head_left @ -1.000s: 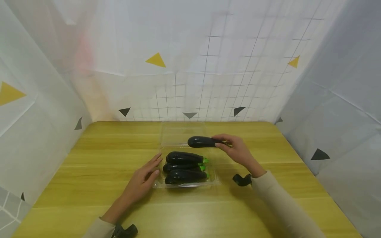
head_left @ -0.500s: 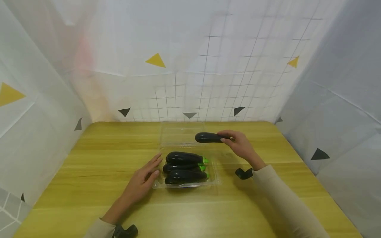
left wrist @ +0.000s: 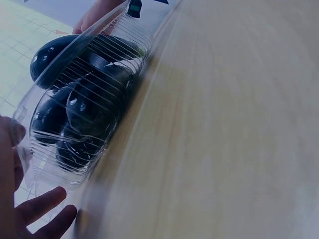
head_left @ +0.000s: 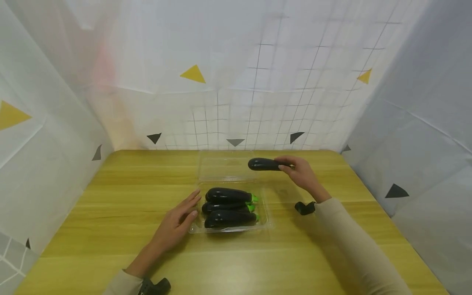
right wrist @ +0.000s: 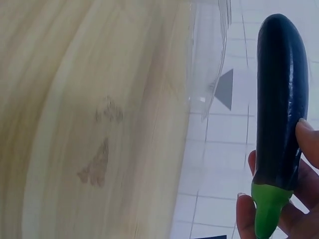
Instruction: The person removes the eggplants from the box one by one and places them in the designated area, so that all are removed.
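Observation:
My right hand (head_left: pixel 302 174) pinches an eggplant (head_left: pixel 263 164) near its stem end and holds it up beside the raised lid. In the right wrist view this eggplant (right wrist: pixel 281 99) shows a glossy dark body and a green cap, with thumb and fingers around its lower part. A clear plastic clamshell container (head_left: pixel 268 223) stands on the table with dark eggplants (head_left: pixel 230 219) lying in it, green ends to the right. My left hand (head_left: pixel 176 225) rests against the container's left side, fingers extended. The left wrist view shows its fingertips (left wrist: pixel 55 219) by the ribbed wall.
The clear lid (head_left: pixel 221 168) is folded back behind the container. The wooden table (head_left: pixel 121 205) is bounded by pale sheeted walls at the back and both sides, marked with yellow and dark triangles (head_left: pixel 396 191).
My right hand has moved the eggplant to the right and farther back, away from over the container. The left hand and the container have stayed in place.

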Available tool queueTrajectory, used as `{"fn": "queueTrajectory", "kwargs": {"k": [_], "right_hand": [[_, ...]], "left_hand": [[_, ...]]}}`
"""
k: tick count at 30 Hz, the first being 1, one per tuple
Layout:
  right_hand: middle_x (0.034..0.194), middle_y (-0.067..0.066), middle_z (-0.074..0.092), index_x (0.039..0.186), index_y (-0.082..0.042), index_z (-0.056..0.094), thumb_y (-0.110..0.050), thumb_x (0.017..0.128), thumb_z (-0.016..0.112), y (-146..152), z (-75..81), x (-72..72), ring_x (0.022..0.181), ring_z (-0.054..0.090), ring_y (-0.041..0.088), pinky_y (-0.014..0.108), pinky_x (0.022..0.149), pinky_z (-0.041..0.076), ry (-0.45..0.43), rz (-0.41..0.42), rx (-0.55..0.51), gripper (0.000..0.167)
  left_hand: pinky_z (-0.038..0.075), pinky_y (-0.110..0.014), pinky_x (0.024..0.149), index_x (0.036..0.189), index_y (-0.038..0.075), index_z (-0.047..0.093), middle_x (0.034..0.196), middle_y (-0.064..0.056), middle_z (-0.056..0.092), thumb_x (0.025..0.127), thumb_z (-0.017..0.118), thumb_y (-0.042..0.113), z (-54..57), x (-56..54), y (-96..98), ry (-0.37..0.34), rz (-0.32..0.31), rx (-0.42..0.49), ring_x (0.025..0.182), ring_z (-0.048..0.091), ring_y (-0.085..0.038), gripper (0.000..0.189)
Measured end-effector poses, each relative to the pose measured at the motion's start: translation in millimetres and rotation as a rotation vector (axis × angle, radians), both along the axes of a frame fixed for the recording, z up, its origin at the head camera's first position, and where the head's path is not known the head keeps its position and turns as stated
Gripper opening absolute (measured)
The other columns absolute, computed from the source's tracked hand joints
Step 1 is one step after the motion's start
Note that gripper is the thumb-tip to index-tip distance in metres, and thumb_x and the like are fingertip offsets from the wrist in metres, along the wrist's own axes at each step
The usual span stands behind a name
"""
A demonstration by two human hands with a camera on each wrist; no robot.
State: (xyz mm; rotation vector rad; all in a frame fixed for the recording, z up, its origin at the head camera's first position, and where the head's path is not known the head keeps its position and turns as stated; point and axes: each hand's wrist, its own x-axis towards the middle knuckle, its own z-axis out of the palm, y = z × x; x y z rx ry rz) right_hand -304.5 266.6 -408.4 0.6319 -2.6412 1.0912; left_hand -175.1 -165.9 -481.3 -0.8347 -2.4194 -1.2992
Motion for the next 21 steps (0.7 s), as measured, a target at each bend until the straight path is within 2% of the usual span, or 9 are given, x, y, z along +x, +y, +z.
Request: {"fn": "queueTrajectory", "kwargs": {"k": [10, 21], "right_hand": [[0.131, 0.019, 0.067, 0.134, -0.001, 0.069, -0.007, 0.104, 0.065, 13.7, 2.6, -18.4, 0.12, 0.062, 0.04, 0.058, 0.095, 0.05, 0.002, -0.032, 0.048, 0.03], [0.129, 0.022, 0.068, 0.132, 0.003, 0.068, -0.003, 0.104, 0.063, 20.9, -4.0, -32.9, 0.119, 0.061, 0.042, 0.059, 0.098, 0.047, -0.016, -0.047, 0.045, 0.029]], "left_hand": [[0.025, -0.027, 0.118, 0.154, 0.005, 0.051, 0.163, -0.005, 0.04, 0.109, 0.057, 0.015, 0.0, -2.8, 1.3, -0.004, -0.008, 0.004, 0.148, 0.037, -0.026, 0.047], [0.025, -0.025, 0.117, 0.154, 0.006, 0.051, 0.162, -0.008, 0.041, 0.109, 0.056, 0.014, -3.3, -2.5, -1.2, 0.016, -0.012, 0.001, 0.147, 0.039, -0.029, 0.046]]}}
